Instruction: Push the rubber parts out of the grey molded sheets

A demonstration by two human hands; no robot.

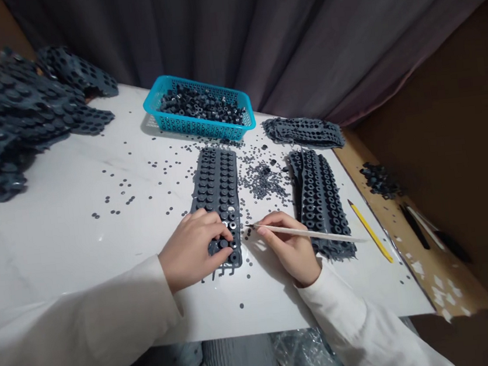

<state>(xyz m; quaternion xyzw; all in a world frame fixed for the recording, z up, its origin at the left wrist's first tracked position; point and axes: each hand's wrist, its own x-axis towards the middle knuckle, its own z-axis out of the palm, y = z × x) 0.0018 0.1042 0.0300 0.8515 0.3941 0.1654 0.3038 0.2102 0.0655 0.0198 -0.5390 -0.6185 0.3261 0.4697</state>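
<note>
A dark grey moulded rubber sheet [221, 177] with rows of round studs lies lengthwise in front of me. My left hand [198, 244] is on its near end, thumb and fingers curled around the studs there; what lies under the fingers is partly hidden. A few rings near those fingers look white or shiny. My right hand [290, 245] pinches a slim white pencil [311, 233], its dark pointed tip directed left, just beside the sheet's right edge. Small dark discs [265, 181] are scattered around the sheet, with a heap to its right.
Behind the sheet stands a blue basket [202, 126] of small dark rubber pieces. Stacked studded sheets [322, 197] and another bundle [304, 132] lie to the right, near a yellow pencil [370, 230]. A large pile of sheets [10, 109] occupies the far left. A curtain [209, 28] hangs behind.
</note>
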